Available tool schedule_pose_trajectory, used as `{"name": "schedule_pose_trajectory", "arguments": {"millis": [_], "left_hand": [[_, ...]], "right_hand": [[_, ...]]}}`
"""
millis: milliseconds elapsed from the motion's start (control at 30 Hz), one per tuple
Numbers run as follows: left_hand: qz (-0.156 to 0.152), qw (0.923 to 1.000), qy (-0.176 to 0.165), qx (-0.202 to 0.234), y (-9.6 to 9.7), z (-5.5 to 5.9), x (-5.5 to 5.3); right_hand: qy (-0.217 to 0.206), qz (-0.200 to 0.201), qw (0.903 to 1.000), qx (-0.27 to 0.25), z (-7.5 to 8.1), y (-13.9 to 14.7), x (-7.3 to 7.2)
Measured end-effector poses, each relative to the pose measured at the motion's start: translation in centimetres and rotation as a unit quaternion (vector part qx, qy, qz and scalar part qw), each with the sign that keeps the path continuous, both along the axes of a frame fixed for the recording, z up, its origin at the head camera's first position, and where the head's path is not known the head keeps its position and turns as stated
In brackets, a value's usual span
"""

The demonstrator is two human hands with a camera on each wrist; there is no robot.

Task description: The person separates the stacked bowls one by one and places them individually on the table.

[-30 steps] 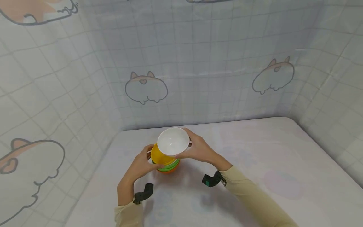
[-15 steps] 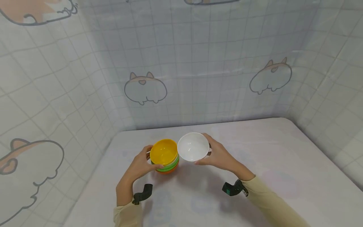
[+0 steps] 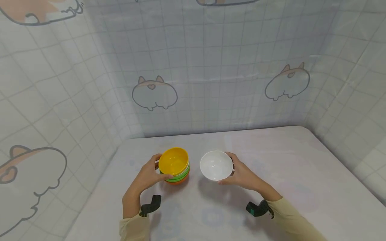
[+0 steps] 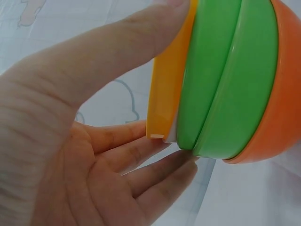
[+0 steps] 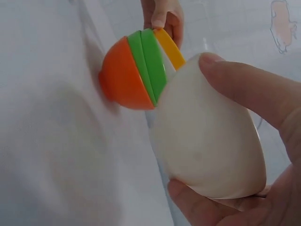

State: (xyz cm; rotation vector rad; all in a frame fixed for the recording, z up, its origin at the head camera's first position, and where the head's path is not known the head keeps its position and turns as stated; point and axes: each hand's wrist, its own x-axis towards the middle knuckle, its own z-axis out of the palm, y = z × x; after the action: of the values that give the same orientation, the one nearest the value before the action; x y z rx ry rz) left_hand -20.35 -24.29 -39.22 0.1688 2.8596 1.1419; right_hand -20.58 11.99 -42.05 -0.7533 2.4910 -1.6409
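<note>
A stack of nested bowls stands left of centre on the table. Its top is a yellow bowl [image 3: 174,161], with a thin white edge below it, then green bowls [image 4: 235,80] and an orange bowl [image 5: 123,75] at the bottom. My left hand [image 3: 149,173] holds the stack from its left, thumb at the yellow rim in front and fingers round the far side. To the right of the stack, my right hand [image 3: 242,174] grips a white bowl [image 3: 216,165] by its right side. That bowl is above the table, mouth up and slightly tilted, with its shadow beneath.
The table [image 3: 301,160] has a pale cover with faint prints. Gridded cloth walls [image 3: 211,83] with cartoon animals rise at the back and both sides. Each wrist carries a black camera mount [image 3: 150,205].
The white bowl has moved in my right hand from over the stack to the right and lower, uncovering the yellow bowl. My left hand has stayed at the stack.
</note>
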Motion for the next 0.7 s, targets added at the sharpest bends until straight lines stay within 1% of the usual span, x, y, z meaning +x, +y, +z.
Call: {"name": "schedule_pose_trajectory", "arguments": {"millis": [200, 367, 533, 700], "left_hand": [[-0.002, 1.0, 0.007, 0.002, 0.2, -0.2, -0.6], [-0.002, 1.0, 0.008, 0.0, 0.2, -0.3, -0.9], [0.003, 1.0, 0.006, -0.006, -0.1, -0.5, -1.1], [0.003, 1.0, 0.004, 0.0, -0.2, -0.7, -1.4]], "right_hand": [[-0.014, 0.009, 0.9998, -0.014, -1.2, 0.7, -0.3], [-0.022, 0.011, 0.9997, -0.005, -2.1, 1.2, -0.8], [-0.032, 0.037, 0.9987, 0.01, -3.3, 1.4, -1.6], [-0.042, 0.061, 0.9971, 0.02, -4.6, 1.5, -2.2]]}}
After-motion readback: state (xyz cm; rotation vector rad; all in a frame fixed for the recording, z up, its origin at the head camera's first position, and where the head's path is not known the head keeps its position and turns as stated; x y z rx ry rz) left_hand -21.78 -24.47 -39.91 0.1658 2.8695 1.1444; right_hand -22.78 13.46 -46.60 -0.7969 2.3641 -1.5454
